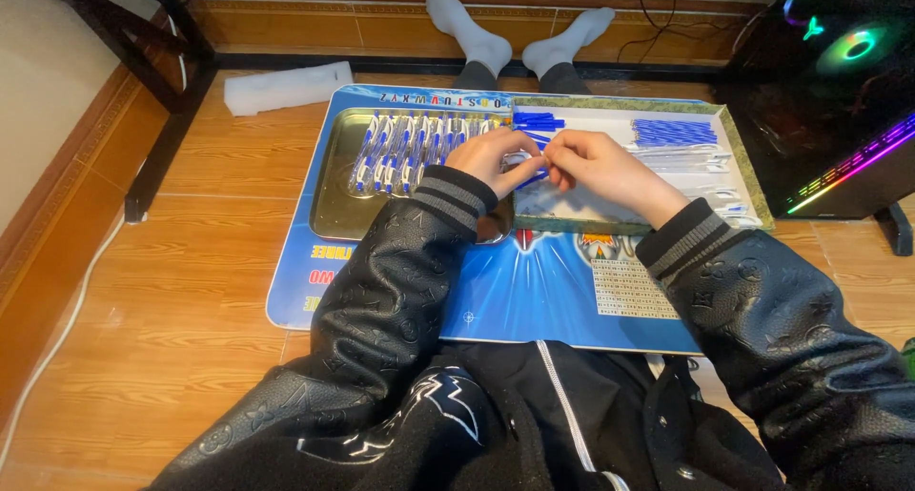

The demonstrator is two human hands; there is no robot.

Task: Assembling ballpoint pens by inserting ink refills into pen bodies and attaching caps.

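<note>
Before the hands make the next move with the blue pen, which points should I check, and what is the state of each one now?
1. Both hands on the blue pen piece: ok, left hand and right hand meet on it.
2. Piece fully joined: cannot tell, fingers cover it.
3. Gold tray of finished pens has free room: ok, its near part is bare.
4. Blue refills within reach in the green-rimmed box: ok.
5. Blue caps available: ok, a small heap lies in the box.
6. Blue mat lying flat: ok.
</note>
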